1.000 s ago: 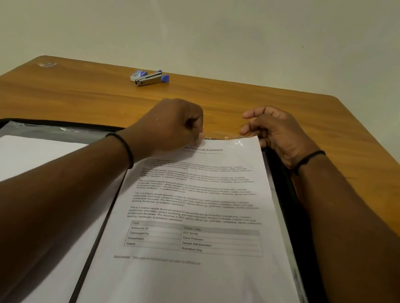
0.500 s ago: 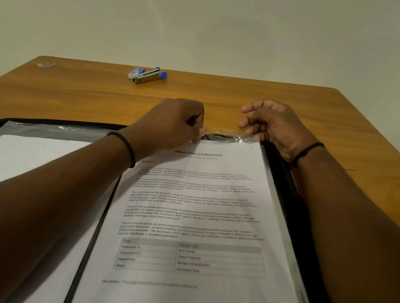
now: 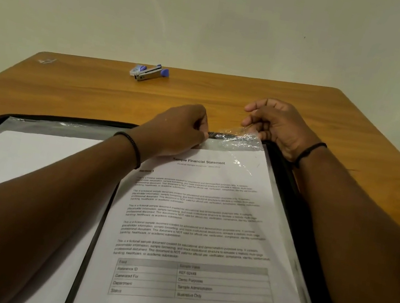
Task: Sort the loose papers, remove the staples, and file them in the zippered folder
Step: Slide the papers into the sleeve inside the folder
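The printed white sheet headed "Sample Financial Statement" is now lying deeper in the clear plastic sleeve on the right half of the open black zippered folder; a second ago its top edge was reaching the sleeve's mouth, and now a crinkled strip of plastic is showing beyond it. That is suggesting this page is nearly filed. The left hand is pinching at the sleeve's far left corner, fingers curled, while the right hand is gripping the far right corner of the plastic, holding the mouth open. On the folder's left half, a blank white sheet is sitting under another sleeve. Beyond the folder, on the wooden table, a metal staple remover with blue ends is lying well apart, touching a small white-and-blue box. Nothing is blocking the sleeve except its own wrinkled lip
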{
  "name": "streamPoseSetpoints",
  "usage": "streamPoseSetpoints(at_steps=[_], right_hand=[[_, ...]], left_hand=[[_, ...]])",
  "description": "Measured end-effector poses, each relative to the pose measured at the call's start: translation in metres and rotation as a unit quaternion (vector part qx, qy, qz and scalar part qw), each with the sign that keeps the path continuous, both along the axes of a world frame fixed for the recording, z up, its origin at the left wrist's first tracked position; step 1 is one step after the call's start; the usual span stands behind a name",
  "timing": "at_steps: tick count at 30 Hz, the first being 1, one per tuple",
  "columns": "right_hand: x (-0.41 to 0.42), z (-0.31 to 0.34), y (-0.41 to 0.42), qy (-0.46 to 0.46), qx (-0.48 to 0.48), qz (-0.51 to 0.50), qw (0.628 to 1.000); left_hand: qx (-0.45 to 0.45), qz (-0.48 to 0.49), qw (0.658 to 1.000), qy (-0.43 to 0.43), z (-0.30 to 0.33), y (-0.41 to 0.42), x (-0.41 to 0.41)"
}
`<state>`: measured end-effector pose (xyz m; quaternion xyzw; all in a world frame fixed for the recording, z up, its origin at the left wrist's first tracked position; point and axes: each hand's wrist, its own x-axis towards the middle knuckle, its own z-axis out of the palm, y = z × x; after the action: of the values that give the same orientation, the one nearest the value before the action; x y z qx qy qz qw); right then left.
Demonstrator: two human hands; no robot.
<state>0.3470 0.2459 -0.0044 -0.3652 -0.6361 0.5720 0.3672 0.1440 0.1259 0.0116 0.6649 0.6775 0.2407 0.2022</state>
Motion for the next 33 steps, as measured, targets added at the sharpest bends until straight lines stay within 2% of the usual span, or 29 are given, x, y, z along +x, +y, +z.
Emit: streamPoseSetpoints(at_steps=[3, 6, 9, 11, 14, 16, 20, 24, 27, 33], right_hand=[[-0.001, 0.001, -0.005, -0.002, 0.019, -0.028, 0.999], [-0.004, 0.000, -0.010, -0.006, 0.058, -0.120, 0.991], [-0.005, 0.003, -0.019, -0.096, 0.163, -0.200, 0.961], [-0.004, 0.011, -0.037, -0.177, 0.223, -0.184, 0.941], [-0.005, 0.010, -0.054, -0.312, 0.252, -0.127, 0.907], [-0.007, 0.011, -0.067, -0.352, 0.251, -0.130, 0.892], [-0.001, 0.014, -0.088, -0.411, 0.226, -0.158, 0.869], [-0.001, 0.023, -0.097, -0.429, 0.159, -0.148, 0.877], [-0.001, 0.026, -0.097, -0.448, 0.122, -0.173, 0.869], [0.001, 0.009, -0.092, -0.481, 0.159, -0.188, 0.842]], left_hand=[[0.010, 0.025, 1.000, 0.003, -0.002, -0.001, -0.002], [0.033, 0.069, 0.996, 0.037, -0.003, -0.002, -0.010], [0.048, 0.095, 0.993, 0.059, -0.001, -0.010, -0.024], [0.055, 0.102, 0.991, 0.065, 0.003, -0.022, -0.033], [0.059, 0.111, 0.989, 0.078, -0.001, -0.027, -0.043], [0.074, 0.129, 0.985, 0.086, -0.001, -0.038, -0.049], [0.029, 0.129, 0.979, 0.157, -0.009, -0.059, -0.051], [0.045, 0.138, 0.971, 0.187, -0.024, -0.067, -0.042], [0.005, 0.154, 0.970, 0.188, -0.030, -0.060, -0.037], [-0.032, 0.132, 0.969, 0.207, -0.038, -0.043, -0.045]])
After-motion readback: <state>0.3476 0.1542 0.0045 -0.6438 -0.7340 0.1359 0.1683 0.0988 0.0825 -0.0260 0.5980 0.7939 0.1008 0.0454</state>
